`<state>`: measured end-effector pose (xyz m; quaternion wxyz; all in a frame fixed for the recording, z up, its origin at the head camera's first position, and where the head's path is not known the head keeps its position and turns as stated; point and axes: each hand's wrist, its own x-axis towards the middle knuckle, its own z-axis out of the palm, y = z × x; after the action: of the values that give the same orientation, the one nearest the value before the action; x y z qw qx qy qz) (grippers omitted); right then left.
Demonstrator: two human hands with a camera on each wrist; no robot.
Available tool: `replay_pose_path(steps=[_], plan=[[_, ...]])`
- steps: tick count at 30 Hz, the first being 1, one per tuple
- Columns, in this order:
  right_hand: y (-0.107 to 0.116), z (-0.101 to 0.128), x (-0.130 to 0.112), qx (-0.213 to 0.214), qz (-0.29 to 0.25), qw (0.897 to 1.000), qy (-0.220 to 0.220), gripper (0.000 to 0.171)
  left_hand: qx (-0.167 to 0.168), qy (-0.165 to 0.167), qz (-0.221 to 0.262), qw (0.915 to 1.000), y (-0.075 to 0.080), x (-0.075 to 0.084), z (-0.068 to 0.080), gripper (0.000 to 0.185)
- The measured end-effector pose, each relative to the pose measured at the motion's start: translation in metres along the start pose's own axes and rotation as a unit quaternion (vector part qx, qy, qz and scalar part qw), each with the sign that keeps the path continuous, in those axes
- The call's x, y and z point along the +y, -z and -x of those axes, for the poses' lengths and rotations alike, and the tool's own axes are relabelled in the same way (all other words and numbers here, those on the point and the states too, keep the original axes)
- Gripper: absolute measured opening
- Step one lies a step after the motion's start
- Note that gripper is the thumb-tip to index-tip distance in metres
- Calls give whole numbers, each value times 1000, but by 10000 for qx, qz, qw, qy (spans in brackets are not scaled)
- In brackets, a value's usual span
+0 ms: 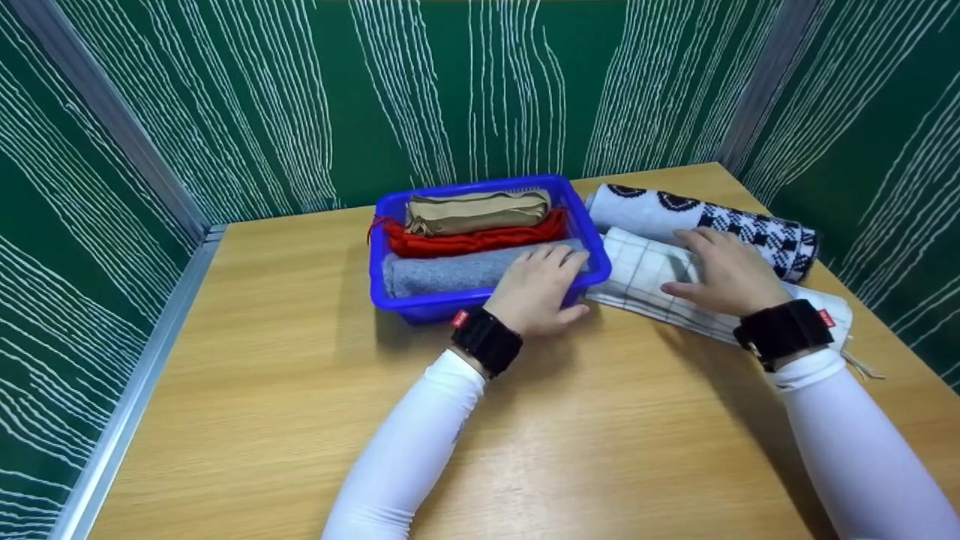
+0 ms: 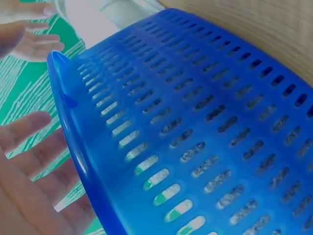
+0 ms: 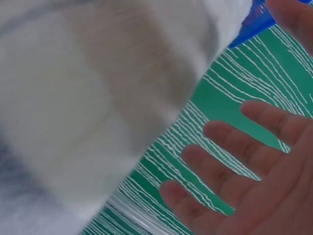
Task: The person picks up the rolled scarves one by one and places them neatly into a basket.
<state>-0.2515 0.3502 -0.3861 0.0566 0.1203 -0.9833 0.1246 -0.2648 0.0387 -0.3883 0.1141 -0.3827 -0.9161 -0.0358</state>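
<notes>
A blue plastic basket [image 1: 431,310] holds a rolled tan scarf [image 1: 480,211], a red cloth roll [image 1: 450,243] and a grey roll [image 1: 442,274], side by side. My left hand [image 1: 534,292] reaches over the front right rim, its fingertips at the grey roll. In the left wrist view its fingers [image 2: 51,183] look relaxed beside the slotted basket wall [image 2: 161,107]. To the right of the basket lies a white checked cloth roll [image 1: 634,274]. Just over it, my right hand [image 1: 724,274] hovers with spread fingers and nothing in them; the right wrist view shows its bare palm [image 3: 274,196].
Behind the checked roll lies a black-and-white patterned roll [image 1: 750,232], close to the right wall. The wooden table [image 1: 262,360] meets a green, white-streaked back wall [image 1: 510,90]. A metal strip [image 1: 142,360] runs along its left edge.
</notes>
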Motion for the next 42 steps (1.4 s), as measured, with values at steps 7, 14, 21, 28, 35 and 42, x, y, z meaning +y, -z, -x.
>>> replay_pose_path(steps=[7,14,21,28,35,42], plan=[[-1,3,15,-200,49,9997,-131,96,100,-122,-26,9999,-1,4,-5,78],[0,8,25,-389,193,9989,-181,103,42,-168,-53,9998,-2,8,-9,78],[0,14,37,-689,246,9967,-339,109,-98,-199,-146,9996,-3,10,-11,79],[-4,19,49,-867,209,9950,-440,115,-132,-239,-128,9995,-4,12,-10,78],[-8,23,59,-919,164,9942,-531,119,-45,-300,-167,9994,-6,14,-11,75],[-10,26,68,-1094,26,9921,-613,124,-2,-388,-210,9990,-10,16,-12,72]])
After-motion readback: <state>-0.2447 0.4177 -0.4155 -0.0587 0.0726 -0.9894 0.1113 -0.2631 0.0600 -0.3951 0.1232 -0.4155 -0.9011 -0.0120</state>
